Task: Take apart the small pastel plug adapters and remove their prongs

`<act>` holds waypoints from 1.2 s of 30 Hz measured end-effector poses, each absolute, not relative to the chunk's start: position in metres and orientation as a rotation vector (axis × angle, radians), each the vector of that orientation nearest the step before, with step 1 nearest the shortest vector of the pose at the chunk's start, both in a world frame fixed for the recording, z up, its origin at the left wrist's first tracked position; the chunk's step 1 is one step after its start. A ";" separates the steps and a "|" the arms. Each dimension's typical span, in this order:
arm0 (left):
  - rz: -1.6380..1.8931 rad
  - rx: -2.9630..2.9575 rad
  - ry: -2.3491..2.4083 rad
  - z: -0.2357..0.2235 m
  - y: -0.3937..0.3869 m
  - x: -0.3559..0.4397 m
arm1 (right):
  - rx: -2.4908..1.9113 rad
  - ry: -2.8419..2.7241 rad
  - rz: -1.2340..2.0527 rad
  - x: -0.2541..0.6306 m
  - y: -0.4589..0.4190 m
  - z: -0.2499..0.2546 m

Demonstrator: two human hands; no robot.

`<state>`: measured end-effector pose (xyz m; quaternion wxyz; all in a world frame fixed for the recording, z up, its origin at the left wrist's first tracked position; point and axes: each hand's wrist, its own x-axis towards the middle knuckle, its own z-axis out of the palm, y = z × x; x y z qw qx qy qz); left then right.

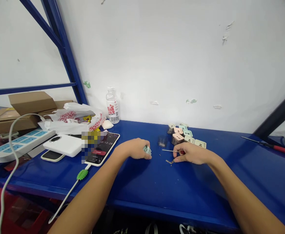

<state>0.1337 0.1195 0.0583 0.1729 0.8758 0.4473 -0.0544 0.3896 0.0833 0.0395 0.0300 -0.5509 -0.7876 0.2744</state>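
Left hand [139, 148]: grip clamped on small pale-green plastic piece [147, 149], above blue counter [142, 191]. Right hand [190, 153]: grip closed on thin metal-shaft screwdriver [169, 150], near small metal strips [168, 162].

Case [147, 149]: pale green, small, mostly hidden in your left hand [139, 149]. Screwdriver [168, 150]: red handle, thin shaft pointing left, in your right hand [186, 152]. Metal bits [168, 162]: small, by your right fingertips.
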 end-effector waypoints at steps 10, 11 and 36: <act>-0.085 2.565 1.163 0.053 0.117 0.140 | -1.702 -2.496 0.779 0.374 0.069 0.050; -0.080 2.567 1.156 0.053 0.117 0.140 | -1.693 -2.502 0.779 0.374 0.069 0.049; -0.069 2.496 1.163 0.048 0.122 0.137 | -1.650 -2.498 0.783 0.365 0.063 0.049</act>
